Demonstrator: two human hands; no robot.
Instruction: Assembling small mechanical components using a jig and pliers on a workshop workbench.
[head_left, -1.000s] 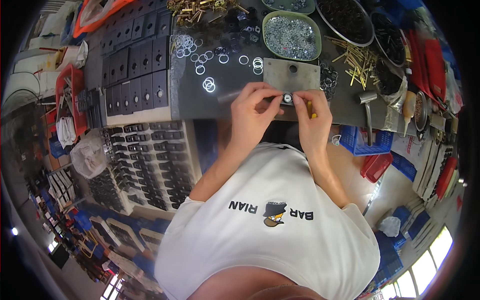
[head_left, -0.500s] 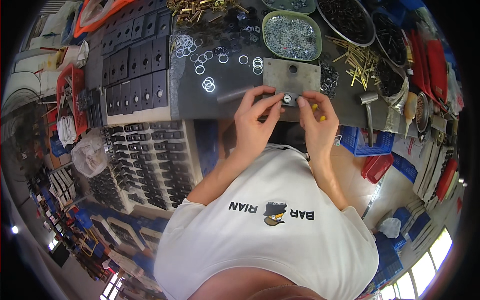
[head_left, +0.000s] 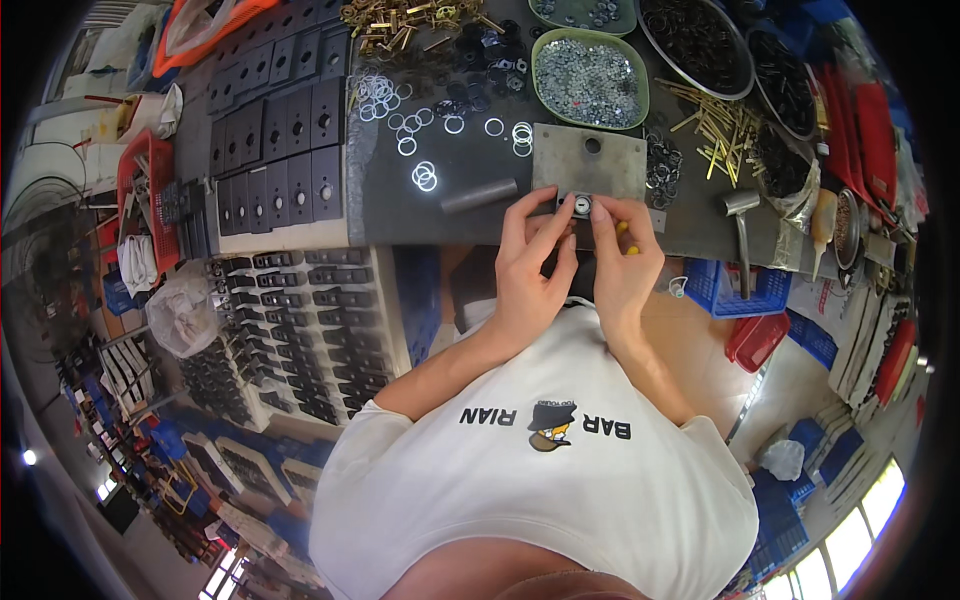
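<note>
A small dark part with a round silver face [head_left: 582,205], which looks like a lock cylinder, is pinched between both my hands at the near edge of the steel plate [head_left: 617,160]. My left hand [head_left: 535,265] grips its left side with thumb and forefinger. From the right, the fingers of my right hand [head_left: 625,255] press on the same part. Behind the right hand, yellow handles [head_left: 624,232] show only in part. To the left of the plate lies a grey metal rod [head_left: 480,195], with thin silver rings [head_left: 424,177] beyond it.
A green tray of small metal pieces [head_left: 590,80] stands beyond the plate. A hammer [head_left: 741,205] and brass strips [head_left: 722,130] lie at right. Rows of dark plates [head_left: 285,190] fill the left. A blue basket [head_left: 765,290] sits below the table edge.
Both hands have come slightly nearer to me and closer together, still holding the small part. The rod, blurred before, now lies sharp on the table.
</note>
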